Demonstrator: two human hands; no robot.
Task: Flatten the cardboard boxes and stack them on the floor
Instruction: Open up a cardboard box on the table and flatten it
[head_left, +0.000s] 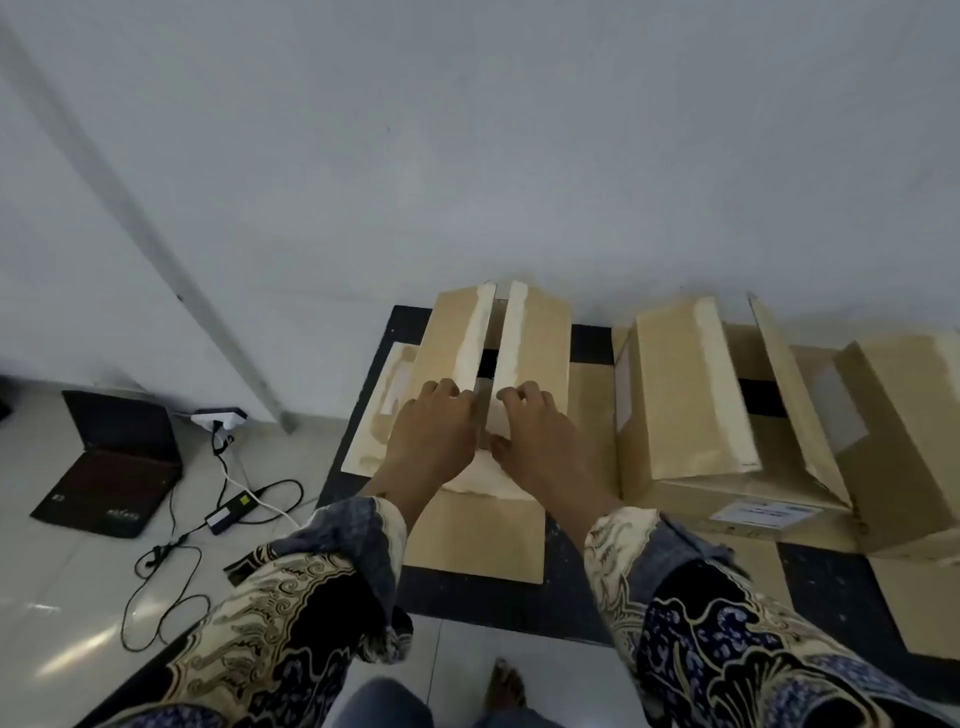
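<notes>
- Three cardboard boxes in view: nearest box (540, 332), second box (685, 395) to its right, third box (904, 441) beyond that.
- Left hand (436, 431) and right hand (535, 431): each grip curls over one top flap of the nearest box.

1. Tan cardboard box at far right (904, 441): cut off by the right edge.
2. White printed label on the middle tan box (763, 514): text too blurred to read.
3. Bare foot (506, 688): partly cut off by the bottom edge.

A plain indoor room – white wall (467, 130), pale tiled floor (62, 597). A laptop (111, 462) charges on the tiles beside cardboard boxes (727, 415) – likely a home or small office.
</notes>
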